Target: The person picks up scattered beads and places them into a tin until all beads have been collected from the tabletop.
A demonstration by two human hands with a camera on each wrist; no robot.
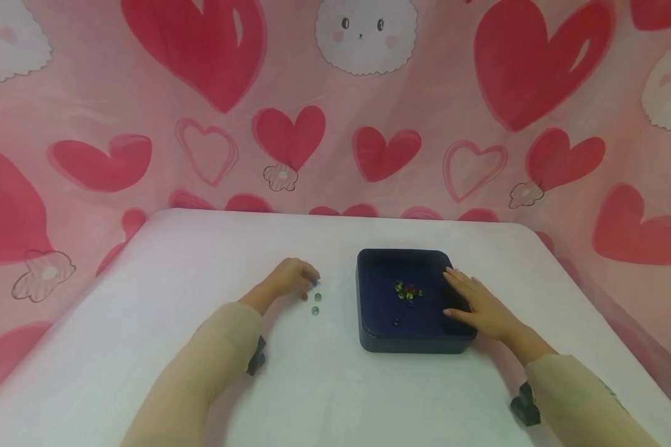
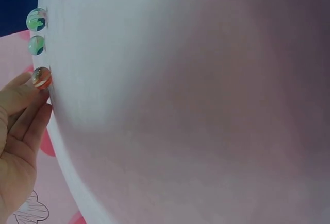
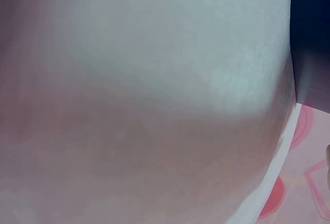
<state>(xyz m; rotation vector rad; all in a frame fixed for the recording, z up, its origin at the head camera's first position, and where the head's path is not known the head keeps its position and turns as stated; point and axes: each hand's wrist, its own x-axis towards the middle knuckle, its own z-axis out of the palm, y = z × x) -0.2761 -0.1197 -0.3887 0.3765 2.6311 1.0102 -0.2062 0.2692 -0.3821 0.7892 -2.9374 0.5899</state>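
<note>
My left hand [image 1: 294, 277] is left of the dark blue tray, fingers bent down at the tabletop, with a blue marble [image 1: 314, 283] between thumb and fingertips. Right beside those fingers lies an orange-brown marble [image 1: 304, 297]; in the left wrist view this orange swirled marble [image 2: 42, 78] covers part of the fingertips, and the blue one is hidden. Two clear green marbles [image 1: 317, 297] sit closest to the tray. My right hand [image 1: 485, 310] rests on the right rim of the tray [image 1: 414, 345], its fingers extended and the thumb reaching over the inside.
Inside the tray is a cluster of several yellow-green, red and blue marbles [image 1: 408, 290], with a dark marble [image 1: 396, 323] nearer the front wall. A white-covered table [image 1: 302, 397] carries everything. Behind it hangs a pink cloth [image 1: 335, 155] printed with hearts.
</note>
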